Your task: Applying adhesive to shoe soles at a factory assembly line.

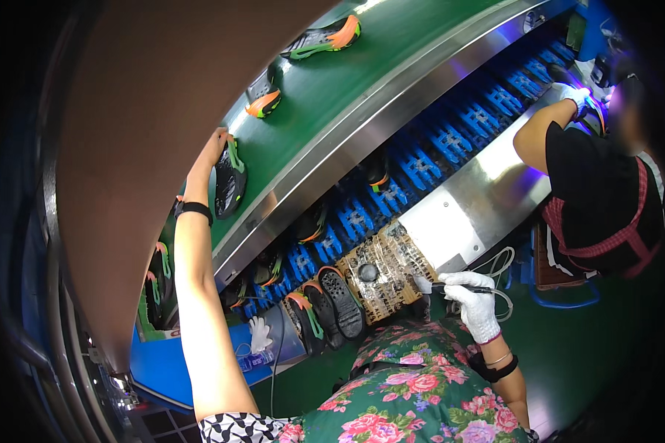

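Note:
At the left, my bare left hand (216,148) reaches over the green belt, its fingers closed on the heel end of a black clog (230,181) with a green strap. The clog's sole end points toward me. My right hand (474,303), in a white glove, is closed round a slim black-handled tool (437,287) with a pale flat tip. This tip is close to the edge of a tape-covered board (391,267) in front of my body. Several black clogs (341,301) with orange and green straps stand side by side left of the board.
More clogs (325,38) lie on the green conveyor belt (310,111). Blue racks (421,170) run along the metal rail (362,133). At the right a co-worker (606,177) handles a shoe under violet light. A white glove (259,334) lies on the blue surface at the lower left.

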### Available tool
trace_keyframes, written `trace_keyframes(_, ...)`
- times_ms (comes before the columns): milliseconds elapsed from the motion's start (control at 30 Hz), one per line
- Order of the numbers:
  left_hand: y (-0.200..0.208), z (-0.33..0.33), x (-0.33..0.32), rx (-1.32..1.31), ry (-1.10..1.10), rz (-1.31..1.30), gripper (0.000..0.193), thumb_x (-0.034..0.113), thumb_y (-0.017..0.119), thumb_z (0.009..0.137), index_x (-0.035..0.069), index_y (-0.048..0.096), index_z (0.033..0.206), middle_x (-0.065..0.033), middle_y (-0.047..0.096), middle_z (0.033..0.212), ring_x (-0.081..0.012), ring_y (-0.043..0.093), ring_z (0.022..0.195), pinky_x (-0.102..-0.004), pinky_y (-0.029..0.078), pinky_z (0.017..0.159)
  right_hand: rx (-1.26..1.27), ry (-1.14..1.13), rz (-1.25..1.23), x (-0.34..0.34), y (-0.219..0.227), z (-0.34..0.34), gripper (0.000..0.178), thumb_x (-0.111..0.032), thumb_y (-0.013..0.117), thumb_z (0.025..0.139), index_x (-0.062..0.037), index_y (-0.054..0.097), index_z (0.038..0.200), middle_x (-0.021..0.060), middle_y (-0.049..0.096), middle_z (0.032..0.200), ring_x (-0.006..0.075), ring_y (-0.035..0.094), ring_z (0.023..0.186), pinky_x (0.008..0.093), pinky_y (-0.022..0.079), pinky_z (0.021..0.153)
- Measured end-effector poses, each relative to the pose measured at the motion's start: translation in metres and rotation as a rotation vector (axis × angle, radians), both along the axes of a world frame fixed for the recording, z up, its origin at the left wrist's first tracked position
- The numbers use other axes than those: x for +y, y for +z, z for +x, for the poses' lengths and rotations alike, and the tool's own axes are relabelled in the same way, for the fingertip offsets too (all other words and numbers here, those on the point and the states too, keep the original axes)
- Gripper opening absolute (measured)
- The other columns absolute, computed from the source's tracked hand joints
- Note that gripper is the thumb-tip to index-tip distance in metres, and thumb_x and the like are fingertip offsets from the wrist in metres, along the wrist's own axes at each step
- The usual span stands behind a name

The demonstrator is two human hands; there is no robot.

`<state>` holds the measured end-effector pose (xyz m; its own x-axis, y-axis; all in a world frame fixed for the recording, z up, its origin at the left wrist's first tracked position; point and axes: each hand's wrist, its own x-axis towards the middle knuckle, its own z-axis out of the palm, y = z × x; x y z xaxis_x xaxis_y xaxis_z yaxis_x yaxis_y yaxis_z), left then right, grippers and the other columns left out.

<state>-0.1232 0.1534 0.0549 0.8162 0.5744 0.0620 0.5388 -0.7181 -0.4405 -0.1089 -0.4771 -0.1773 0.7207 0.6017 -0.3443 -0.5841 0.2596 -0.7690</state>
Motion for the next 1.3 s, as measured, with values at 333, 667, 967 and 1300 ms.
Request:
trace_keyframes(333, 0.004, 0.042, -0.057, -0.346, -0.222, -0.531, 0.058, 0.023, 0.073, 0.082, 0.015, 0.061, 0.139, -0.0143, 0.067, 0.125, -0.0253, 0.059, 0.121, -0.0434, 0.042, 0.105, -0.025, 0.087, 0.077, 0.011, 0.003, 0.001, 0.019, 0.007, 0.071, 0.084, 0.0040, 0.077, 0.102, 0.0143, 0.077, 0.104, 0.0177, 0.073, 0.091, 0.0289, 0.059, 0.084)
trace_keyframes(667, -0.036, 0.136, -0.140, -0.520, -0.259, -0.845, 0.034, 0.018, 0.070, 0.081, 0.004, 0.062, 0.111, -0.0144, 0.068, 0.095, -0.0246, 0.063, 0.090, -0.0382, 0.049, 0.085, -0.005, 0.078, 0.078, 0.006, -0.002, 0.004, 0.017, 0.005, 0.072, 0.085, 0.0028, 0.077, 0.101, 0.0130, 0.078, 0.103, 0.0178, 0.073, 0.093, 0.0288, 0.060, 0.083)
trace_keyframes(967, -0.048, 0.250, -0.168, -0.604, -0.415, -0.963, 0.035, 0.015, 0.065, 0.085, 0.004, 0.061, 0.117, -0.0168, 0.069, 0.103, -0.0299, 0.066, 0.099, -0.0402, 0.049, 0.090, -0.008, 0.000, 0.014, 0.000, 0.007, 0.001, 0.017, 0.009, 0.071, 0.081, 0.0038, 0.077, 0.097, 0.0155, 0.077, 0.102, 0.0191, 0.073, 0.090, 0.0299, 0.060, 0.080)
trace_keyframes(1300, -0.049, 0.201, -0.144, -0.990, -0.144, -1.320, 0.023, 0.027, 0.057, 0.101, 0.008, 0.060, 0.114, -0.0048, 0.063, 0.108, -0.0178, 0.063, 0.098, -0.0356, 0.056, 0.087, -0.006, -0.130, 0.120, -0.007, 0.012, 0.002, 0.016, 0.003, 0.073, 0.086, 0.0033, 0.077, 0.101, 0.0097, 0.077, 0.101, 0.0147, 0.072, 0.089, 0.0258, 0.057, 0.078)
